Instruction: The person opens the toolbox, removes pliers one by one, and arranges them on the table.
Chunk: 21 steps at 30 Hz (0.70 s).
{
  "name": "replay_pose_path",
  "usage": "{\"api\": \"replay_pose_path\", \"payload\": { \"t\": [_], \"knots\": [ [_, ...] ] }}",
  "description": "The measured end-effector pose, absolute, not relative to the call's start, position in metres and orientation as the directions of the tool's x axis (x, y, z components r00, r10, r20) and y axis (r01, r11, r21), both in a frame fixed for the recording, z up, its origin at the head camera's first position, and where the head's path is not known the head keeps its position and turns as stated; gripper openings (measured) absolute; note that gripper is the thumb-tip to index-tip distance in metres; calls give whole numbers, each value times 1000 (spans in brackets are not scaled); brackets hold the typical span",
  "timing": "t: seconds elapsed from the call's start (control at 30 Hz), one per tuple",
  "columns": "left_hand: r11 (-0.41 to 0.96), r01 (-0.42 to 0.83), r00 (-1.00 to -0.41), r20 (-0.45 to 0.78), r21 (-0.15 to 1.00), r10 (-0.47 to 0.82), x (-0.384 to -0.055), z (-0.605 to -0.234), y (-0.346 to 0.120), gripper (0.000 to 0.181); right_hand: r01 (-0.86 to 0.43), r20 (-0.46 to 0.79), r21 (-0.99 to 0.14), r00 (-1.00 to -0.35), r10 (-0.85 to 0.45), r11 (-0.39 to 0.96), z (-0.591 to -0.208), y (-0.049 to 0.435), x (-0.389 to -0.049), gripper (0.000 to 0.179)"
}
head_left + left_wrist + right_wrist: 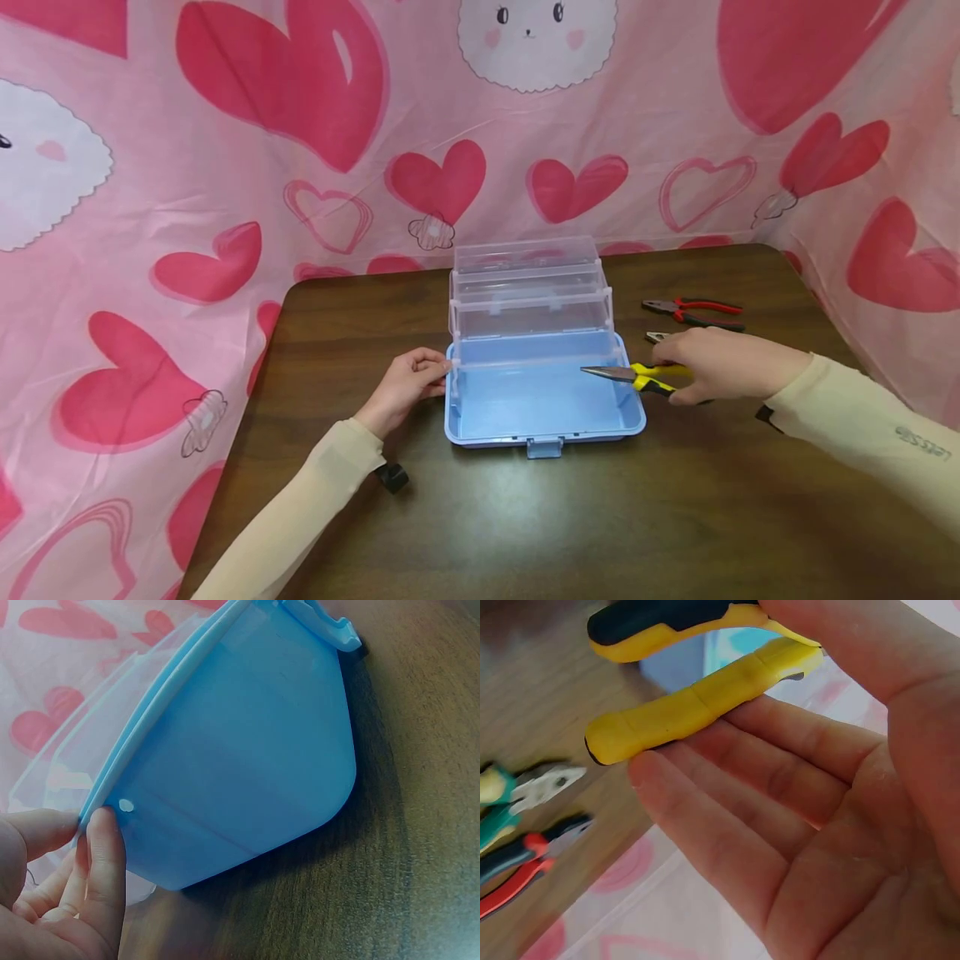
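Note:
A light blue plastic toolbox [517, 412] stands unfolded on the table, its clear tiered trays [532, 317] raised at the back. My left hand [408, 382] pinches its left rim between thumb and fingers; in the left wrist view the fingertips [103, 825] lie at the rim near a small white pivot. My right hand [720, 365] holds needle-nose pliers [643, 377] by their yellow and black handles, the pointed tip facing left over the box's right side. In the right wrist view the yellow handle [682, 709] lies along the fingers, with the thumb at the other handle.
Red and black pliers [708, 310] lie on the table right of the trays. Pliers with green and yellow handles [544, 787] lie beside them, mostly hidden by my right hand in the head view. A pink heart-patterned cloth [525, 125] hangs behind the brown table [525, 525].

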State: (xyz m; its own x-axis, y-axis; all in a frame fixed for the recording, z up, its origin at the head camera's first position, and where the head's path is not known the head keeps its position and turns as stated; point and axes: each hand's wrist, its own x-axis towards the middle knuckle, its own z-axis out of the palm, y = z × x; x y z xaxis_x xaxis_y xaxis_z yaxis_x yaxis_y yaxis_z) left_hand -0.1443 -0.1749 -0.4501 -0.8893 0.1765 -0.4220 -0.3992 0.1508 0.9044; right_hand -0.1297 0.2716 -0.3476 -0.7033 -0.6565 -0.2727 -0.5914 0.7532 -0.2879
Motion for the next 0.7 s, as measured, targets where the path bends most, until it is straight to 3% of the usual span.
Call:
{"api": "replay_pose_path", "payload": {
  "t": [0.7],
  "knots": [
    [145, -400, -890, -422, 905, 171, -143, -449, -175, 32, -471, -311, -274, -782, -541, 838, -385, 349, -124, 40]
  ]
}}
